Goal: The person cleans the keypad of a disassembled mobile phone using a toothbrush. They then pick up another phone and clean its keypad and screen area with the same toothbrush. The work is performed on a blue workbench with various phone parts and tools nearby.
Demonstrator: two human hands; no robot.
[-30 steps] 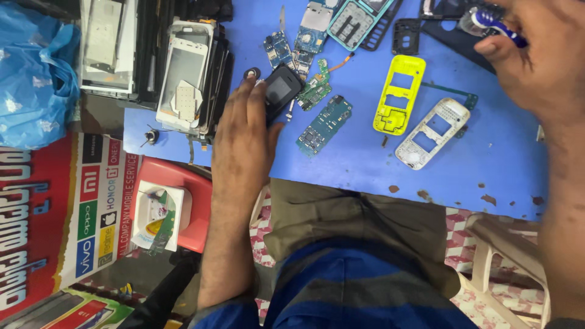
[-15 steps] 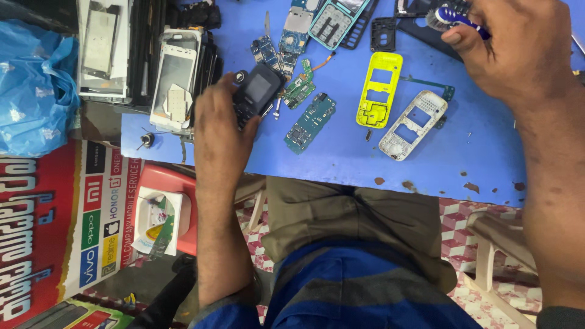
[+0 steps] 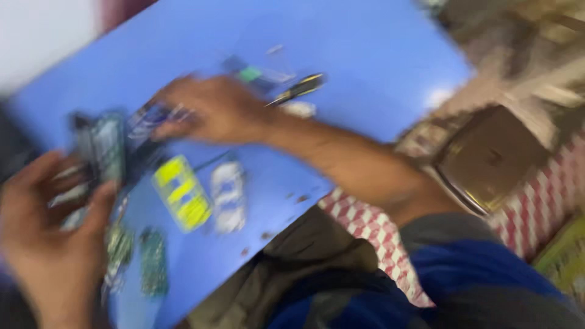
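Left hand (image 3: pixel 52 244): near left, thumb and fingers (image 3: pixel 100 204) curled round a dark phone (image 3: pixel 106 149).
Right hand (image 3: pixel 210 109): farther along the blue surface (image 3: pixel 365 67), fingers on small blurred parts; grip unclear.
Yellow cover (image 3: pixel 181 194): just right of the phone.

Left hand (image 3: pixel 52 244) sits at lower left of the frame, back of the hand toward the camera, fingers (image 3: pixel 36 173) curled upward, thumb raised on its right side; grip blurred. Right hand (image 3: pixel 210 109) lies upper centre-left, palm down, forearm running down toward lower right, fingertips pointing left.
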